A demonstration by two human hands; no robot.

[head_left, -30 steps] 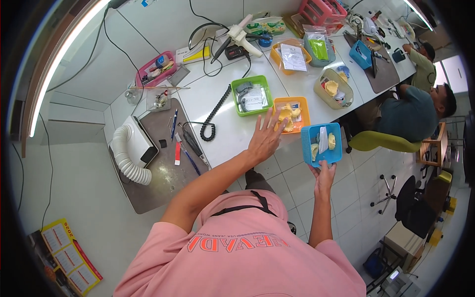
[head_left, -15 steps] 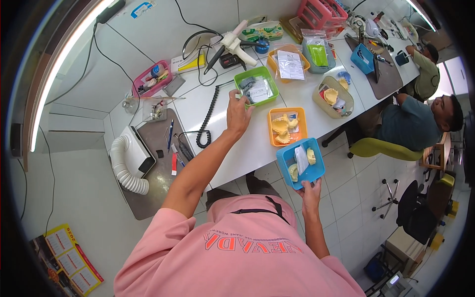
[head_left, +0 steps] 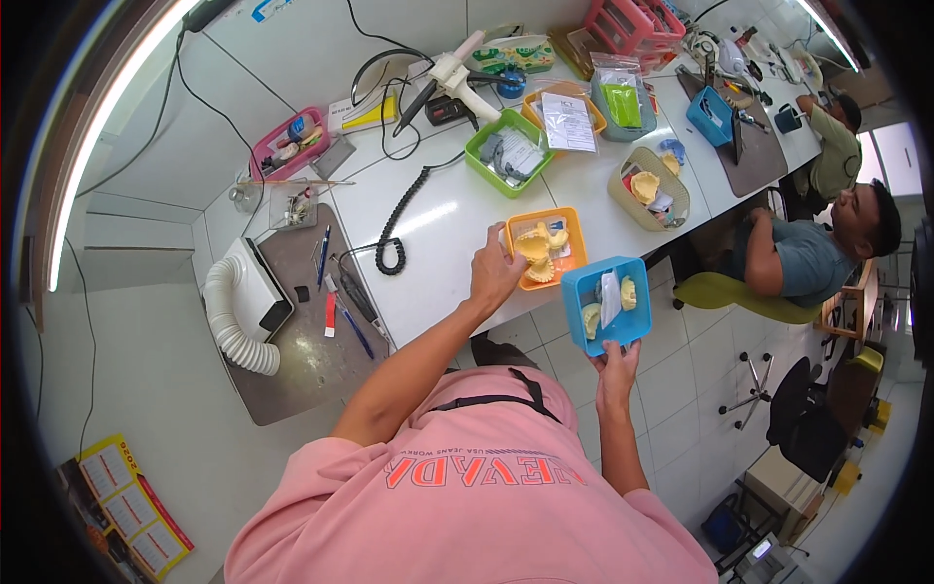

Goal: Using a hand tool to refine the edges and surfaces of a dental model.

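The step in hand appears to be handling two trays at once, one carried and one being reached at its side. The orange tray (head_left: 577,230) sits near the front edge of the white surface (head_left: 438,268), holding yellowish dental casts (head_left: 535,247) and a small packet.

The left grip (head_left: 493,273) is at the orange tray's left wall, fingers by the rim and thumb side over the edge; whether it pinches the wall or only touches it, I cannot tell. To the right of the orange tray and nearer the person, the right grip (head_left: 615,372) pinches the near wall of the blue tray (head_left: 634,325), thumb on the outside, the other fingers mostly hidden. The blue tray is off the surface, tilted toward the person, with two pale casts (head_left: 628,291) and a white strip (head_left: 610,298) inside. Its far corner overlaps the orange tray in view; contact between them is unclear.

Behind the orange tray and to its left stands the green tray (head_left: 473,160); behind it and to its right, the beige basket (head_left: 630,200).

As I judge it, the next move calls for a sure hold on the orange tray's wall, clear of the casts, and a level blue tray so its loose pieces do not slide.
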